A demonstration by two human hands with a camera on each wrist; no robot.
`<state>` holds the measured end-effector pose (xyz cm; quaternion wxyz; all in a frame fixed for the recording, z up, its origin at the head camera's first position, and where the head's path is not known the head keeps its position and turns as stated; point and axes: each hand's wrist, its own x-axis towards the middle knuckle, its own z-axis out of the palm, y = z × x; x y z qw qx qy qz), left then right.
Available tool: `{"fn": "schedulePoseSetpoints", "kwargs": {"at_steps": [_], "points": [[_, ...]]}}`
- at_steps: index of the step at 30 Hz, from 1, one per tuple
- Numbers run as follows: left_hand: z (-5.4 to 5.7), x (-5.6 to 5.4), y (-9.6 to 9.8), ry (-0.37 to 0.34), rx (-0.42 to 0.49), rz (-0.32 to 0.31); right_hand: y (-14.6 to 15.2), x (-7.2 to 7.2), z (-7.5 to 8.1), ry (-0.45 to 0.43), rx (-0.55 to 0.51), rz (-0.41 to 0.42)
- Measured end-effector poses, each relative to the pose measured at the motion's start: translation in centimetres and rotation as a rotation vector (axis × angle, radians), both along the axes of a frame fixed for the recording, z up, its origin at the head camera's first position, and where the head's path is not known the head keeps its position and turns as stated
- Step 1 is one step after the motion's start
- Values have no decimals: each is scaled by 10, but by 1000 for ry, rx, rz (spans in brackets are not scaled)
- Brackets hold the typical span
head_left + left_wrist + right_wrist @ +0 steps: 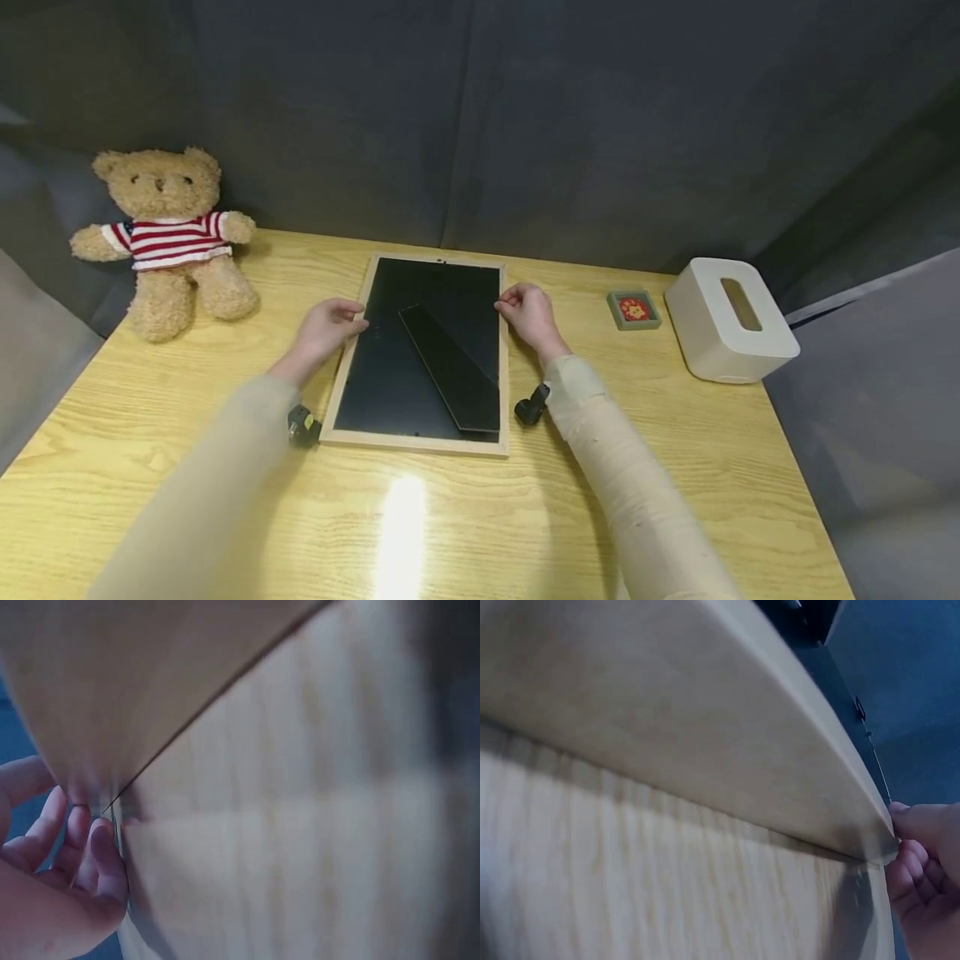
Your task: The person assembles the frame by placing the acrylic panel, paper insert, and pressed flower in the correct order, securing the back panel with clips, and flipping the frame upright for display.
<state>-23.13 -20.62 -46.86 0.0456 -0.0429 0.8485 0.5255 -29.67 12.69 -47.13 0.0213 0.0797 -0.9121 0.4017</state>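
A picture frame with a light wooden rim lies back side up, its black backing board showing. A black stand leg slants across the backing. My left hand grips the left rim, thumb over the top edge; in the left wrist view its curved fingers meet the frame's side wall. On the opposite side, my right hand pinches the right rim, and the right wrist view has the thumb on the edge with the other fingers curled below.
A teddy bear in a striped sweater sits at the back left of the wooden table. At right are a small green square frame with a red picture and a white tissue box. A dark curtain hangs behind.
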Motion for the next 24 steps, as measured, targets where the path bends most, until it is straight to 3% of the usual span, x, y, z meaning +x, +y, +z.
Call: {"fn": "schedulePoseSetpoints", "kwargs": {"at_steps": [12, 18, 24], "points": [[2, -6, -3, -16, 27, -58, -5, 2, -6, -7, -50, -56], [2, -6, -5, -45, 101, -58, -8, 2, -6, 18, -57, -51], [4, -7, -5, -39, 74, -58, -7, 0, -3, 32, -13, -18]]}}
